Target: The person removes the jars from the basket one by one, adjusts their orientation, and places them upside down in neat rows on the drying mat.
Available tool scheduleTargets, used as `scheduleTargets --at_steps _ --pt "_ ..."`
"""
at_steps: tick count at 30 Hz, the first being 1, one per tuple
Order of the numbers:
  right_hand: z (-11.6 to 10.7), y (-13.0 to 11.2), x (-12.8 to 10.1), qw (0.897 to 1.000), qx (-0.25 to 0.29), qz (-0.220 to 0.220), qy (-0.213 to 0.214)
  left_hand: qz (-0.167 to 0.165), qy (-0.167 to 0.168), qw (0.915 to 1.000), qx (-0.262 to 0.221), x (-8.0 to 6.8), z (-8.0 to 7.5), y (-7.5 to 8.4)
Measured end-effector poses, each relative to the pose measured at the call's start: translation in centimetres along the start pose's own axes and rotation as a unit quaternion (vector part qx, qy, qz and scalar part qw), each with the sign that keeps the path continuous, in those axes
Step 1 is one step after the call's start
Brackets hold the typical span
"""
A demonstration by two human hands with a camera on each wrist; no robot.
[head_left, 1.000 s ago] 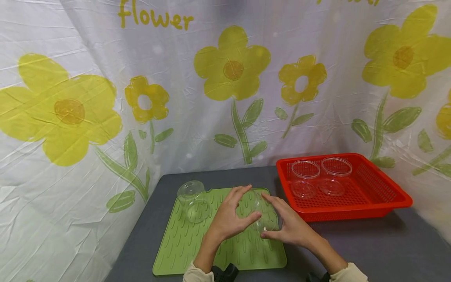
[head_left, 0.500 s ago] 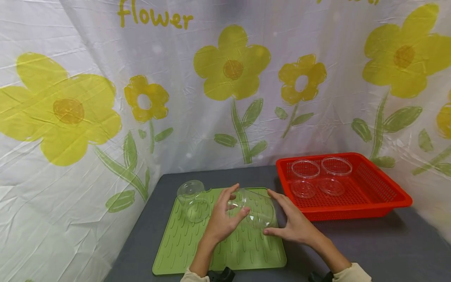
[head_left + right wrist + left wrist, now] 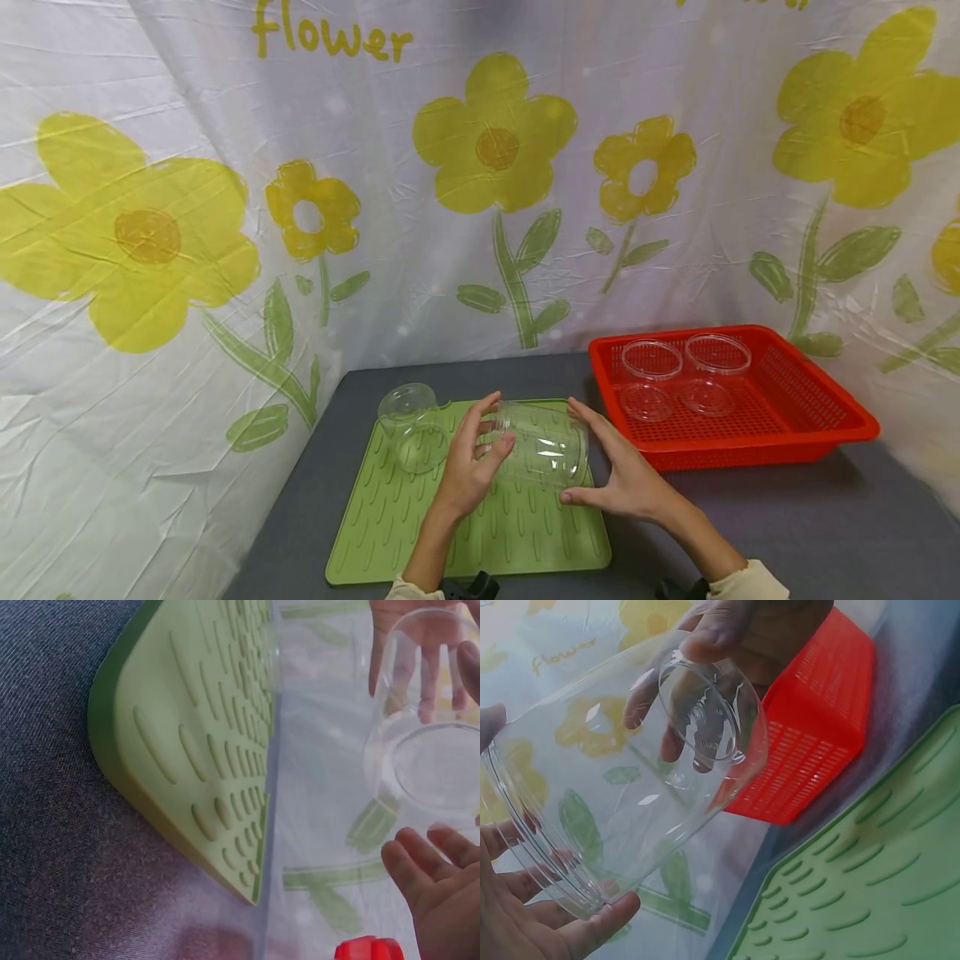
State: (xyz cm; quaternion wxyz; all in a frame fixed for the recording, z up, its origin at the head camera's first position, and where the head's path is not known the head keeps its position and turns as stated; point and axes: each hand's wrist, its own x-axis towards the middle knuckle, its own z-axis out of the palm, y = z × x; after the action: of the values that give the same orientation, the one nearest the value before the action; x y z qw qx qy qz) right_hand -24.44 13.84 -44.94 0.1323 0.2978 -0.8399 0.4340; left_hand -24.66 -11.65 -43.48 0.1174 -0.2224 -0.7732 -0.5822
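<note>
A clear plastic cup lies on its side in the air just above the green ribbed mat. My left hand grips its left end with curled fingers and thumb. My right hand holds the right end, thumb below and fingers over the top. In the left wrist view the cup fills the frame, with my left hand at one end and my right hand at the other. The right wrist view shows the cup above my right hand.
A second clear cup stands upside down at the mat's far left corner. A red mesh basket at the right holds two more clear cups. The dark grey table is backed by a flower-print sheet.
The cup has been tipped onto its side and raised a little. My left hand slid left to the cup's end, so the hands now stand farther apart.
</note>
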Motion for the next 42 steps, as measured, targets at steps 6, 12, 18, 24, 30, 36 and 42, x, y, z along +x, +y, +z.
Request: scheduleTargets --at_steps 6,12,18,24,30,36,42 --pt "0.0 0.1 0.1 0.999 0.039 -0.011 0.004 -0.010 -0.007 0.9998 -0.016 0.0 0.0 -0.2" --pt "0.0 0.1 0.3 0.998 0.049 -0.026 0.015 -0.020 -0.027 0.9991 -0.026 0.0 -0.2 -0.5" --pt "-0.3 0.0 0.4 0.999 0.045 -0.024 0.015 -0.017 -0.040 0.9988 -0.024 0.2 -0.3 -0.7" --pt "-0.5 -0.1 0.4 0.999 0.036 -0.017 0.013 -0.004 -0.027 0.9996 0.002 0.4 -0.4 -0.3" --pt "-0.4 0.0 0.4 0.999 0.030 -0.021 0.006 0.046 -0.025 0.9929 0.107 0.6 -0.4 0.9" --pt "-0.3 0.0 0.4 1.000 0.014 -0.017 -0.004 0.113 -0.063 0.9689 0.211 1.0 -0.4 1.5" --pt "-0.3 -0.2 0.3 1.000 -0.014 -0.021 -0.012 0.148 -0.099 0.9319 0.316 1.1 0.1 1.5"
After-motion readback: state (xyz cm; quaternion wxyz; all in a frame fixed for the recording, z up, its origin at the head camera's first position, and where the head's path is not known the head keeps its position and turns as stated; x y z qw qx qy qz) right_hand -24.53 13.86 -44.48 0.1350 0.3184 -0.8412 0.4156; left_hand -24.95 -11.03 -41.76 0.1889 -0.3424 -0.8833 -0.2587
